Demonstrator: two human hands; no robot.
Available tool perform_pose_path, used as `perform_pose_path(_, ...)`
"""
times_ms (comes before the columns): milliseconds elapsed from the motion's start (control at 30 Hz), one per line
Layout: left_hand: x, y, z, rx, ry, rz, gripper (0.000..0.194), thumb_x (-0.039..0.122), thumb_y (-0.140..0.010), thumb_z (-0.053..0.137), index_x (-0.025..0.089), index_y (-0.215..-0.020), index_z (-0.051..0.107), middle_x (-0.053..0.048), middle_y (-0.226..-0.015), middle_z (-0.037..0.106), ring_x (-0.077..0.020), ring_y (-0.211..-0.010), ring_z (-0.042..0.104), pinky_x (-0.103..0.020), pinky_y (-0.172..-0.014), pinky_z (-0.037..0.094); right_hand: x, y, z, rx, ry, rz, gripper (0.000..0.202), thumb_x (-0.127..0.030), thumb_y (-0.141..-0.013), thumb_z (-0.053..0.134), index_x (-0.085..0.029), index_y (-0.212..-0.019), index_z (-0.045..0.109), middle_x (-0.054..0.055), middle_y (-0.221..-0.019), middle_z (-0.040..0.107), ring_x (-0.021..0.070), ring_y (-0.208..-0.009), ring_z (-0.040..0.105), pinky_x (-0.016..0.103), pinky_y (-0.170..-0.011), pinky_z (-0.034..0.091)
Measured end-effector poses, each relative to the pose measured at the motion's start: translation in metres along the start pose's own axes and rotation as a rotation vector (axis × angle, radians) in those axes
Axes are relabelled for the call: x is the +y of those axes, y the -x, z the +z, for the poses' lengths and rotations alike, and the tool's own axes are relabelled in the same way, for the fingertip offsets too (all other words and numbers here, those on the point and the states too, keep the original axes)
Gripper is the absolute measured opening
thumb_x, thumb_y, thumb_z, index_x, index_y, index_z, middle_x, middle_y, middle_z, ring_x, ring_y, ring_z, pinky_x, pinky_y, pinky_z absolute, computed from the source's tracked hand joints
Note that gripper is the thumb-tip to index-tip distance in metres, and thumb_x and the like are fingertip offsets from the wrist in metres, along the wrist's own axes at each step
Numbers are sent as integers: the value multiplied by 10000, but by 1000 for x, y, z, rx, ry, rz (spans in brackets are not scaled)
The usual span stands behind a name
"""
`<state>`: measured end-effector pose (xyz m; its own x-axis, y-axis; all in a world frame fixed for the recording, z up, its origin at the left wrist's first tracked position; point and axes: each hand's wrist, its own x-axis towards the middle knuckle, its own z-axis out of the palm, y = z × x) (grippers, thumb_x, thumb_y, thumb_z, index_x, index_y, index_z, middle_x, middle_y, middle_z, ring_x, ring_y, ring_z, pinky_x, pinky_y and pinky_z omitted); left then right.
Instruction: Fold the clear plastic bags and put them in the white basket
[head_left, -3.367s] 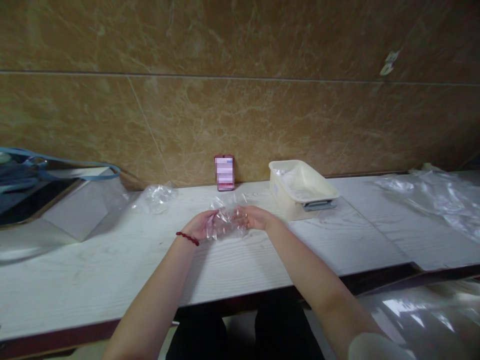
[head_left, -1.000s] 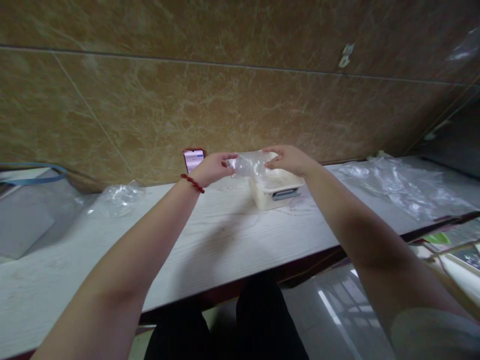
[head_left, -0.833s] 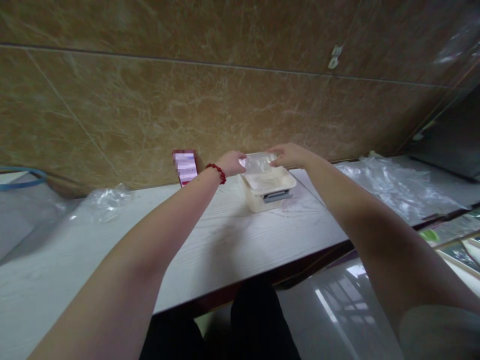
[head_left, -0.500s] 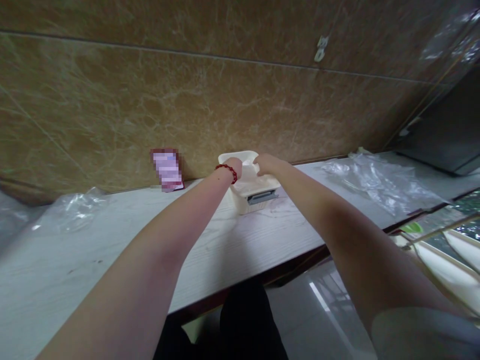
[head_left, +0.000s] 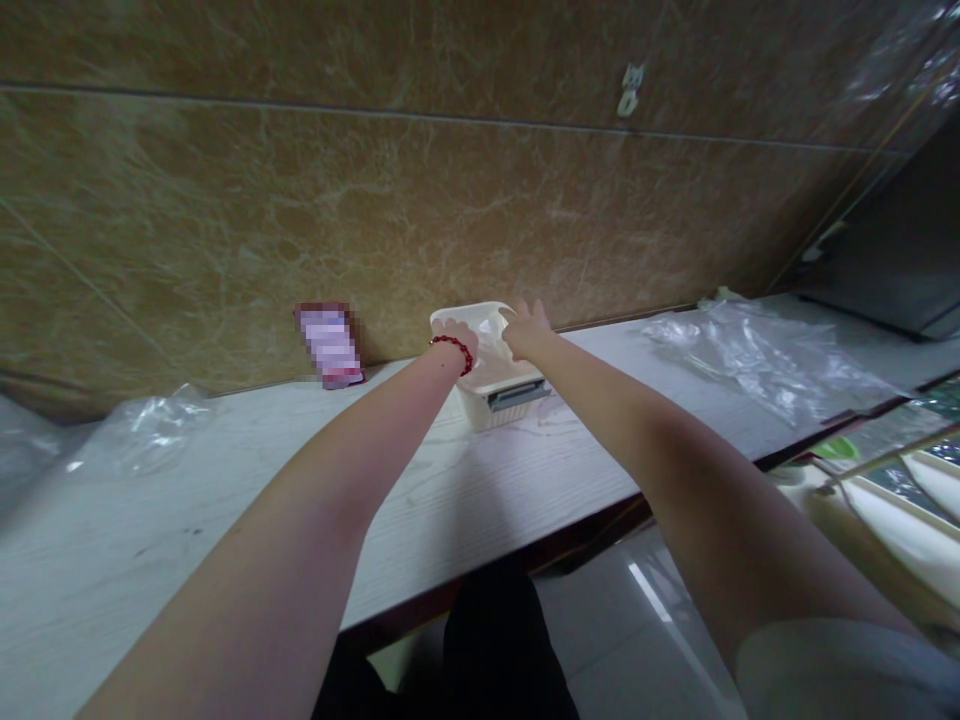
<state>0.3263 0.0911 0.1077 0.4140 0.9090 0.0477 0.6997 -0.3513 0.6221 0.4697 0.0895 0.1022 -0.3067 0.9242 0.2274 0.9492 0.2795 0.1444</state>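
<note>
My bare left hand (head_left: 454, 337) hides part of the cream rectangular plastic bin's (head_left: 480, 412) inside; the red-edged rectangular phone's (head_left: 330, 338) screen is blurred past reading.

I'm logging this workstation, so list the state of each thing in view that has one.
Left hand: inside the bin's opening; grip unclear.
Right hand: at the bin's right rim; grip unclear.
Cream bin: upright, open-topped, clear plastic inside.
Phone: propped upright, screen lit.
Left-side clear plastic: crumpled.
Right-side clear plastic: spread out, wrinkled.
Red bracelet: worn on the left wrist.
</note>
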Motion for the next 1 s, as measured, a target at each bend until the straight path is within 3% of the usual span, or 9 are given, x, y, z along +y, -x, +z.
perform_pose_path(100,12,3,-6,-110,-688,-146,474,255,-471,723,182,-928,624,-133,-1108,532,-391,-1129,324,-582,-892,186,0,6,-13,-121,131,72,350,-428,-575,672,-225,-860,655,47,-1301,341,388,-1225,86,643,-894,-40)
perform_pose_path(167,21,7,-10,-196,-862,-160,478,314,-498,697,225,-962,618,-90,-1075,568,-351,-1057,424,-556,-885,236,0,10,-21,-170,157,95,349,-409,-597,660,-247,-906,642,31,-1323,309,382,-1232,49,652,-879,-66)
perform_pose_path(300,30,17,-22,-172,-841,-92,352,316,-625,577,205,-955,625,-81,-1056,584,-282,-997,488,-451,-864,337,4,20,-31,-153,130,120,273,-328,-666,607,-276,-933,628,11,-1325,303,368,-1230,76,672,-858,-62)
perform_pose_path(533,13,39,-51,164,-693,-20,316,269,-746,385,198,-947,618,-82,-1021,595,-233,-955,517,-430,-869,343,12,31,-51,100,-47,251,236,-261,-738,482,-227,-923,624,49,-1232,396,346,-1191,188,672,-869,-21)
perform_pose_path(633,-10,57,-62,300,-615,-10,323,264,-748,377,197,-962,609,-69,-995,606,-216,-933,530,-368,-837,378,-2,32,-61,199,-151,295,223,-256,-732,475,-221,-890,629,57,-1188,433,339,-1162,237,667,-877,20)
perform_pose_path(733,-45,82,-67,392,-544,-29,333,252,-742,378,171,-978,597,-70,-989,612,-196,-917,540,-312,-810,399,-32,31,-67,322,-256,246,212,-249,-715,490,-208,-866,633,74,-1159,459,317,-1125,298,623,-900,111)
perform_pose_path(867,-101,120,-69,466,-486,-58,362,240,-735,384,148,-1033,567,-70,-1009,610,-180,-915,549,-272,-796,414,-87,32,-64,446,-380,46,197,-215,-723,479,-169,-835,635,105,-1084,510,250,-1077,377,478,-925,234)
perform_pose_path(1000,-154,157,-76,495,-470,-148,391,225,-724,404,145,-1083,537,-70,-1046,598,-187,-961,534,-277,-839,398,-146,35,-45,494,-506,-82,185,-211,-727,479,-180,-812,640,96,-1043,536,216,-1050,413,409,-912,272)
